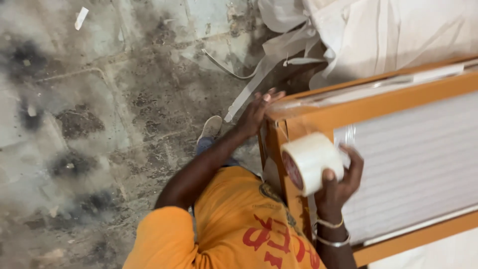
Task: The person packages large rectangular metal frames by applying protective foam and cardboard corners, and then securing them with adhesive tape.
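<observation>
A roll of clear packing tape is gripped in my right hand, held against the near side of an orange wooden frame. A strip of tape runs from the roll up onto the frame. The frame holds a white ribbed panel under clear film. My left hand presses flat on the frame's left corner, fingers spread over the taped edge. Metal bangles sit on my right wrist. My orange shirt fills the bottom of the view.
Stained grey concrete floor spreads to the left. My shoe stands just left of the frame's corner. White sacking is heaped behind the frame at the top right, and a white strip trails from it to the floor.
</observation>
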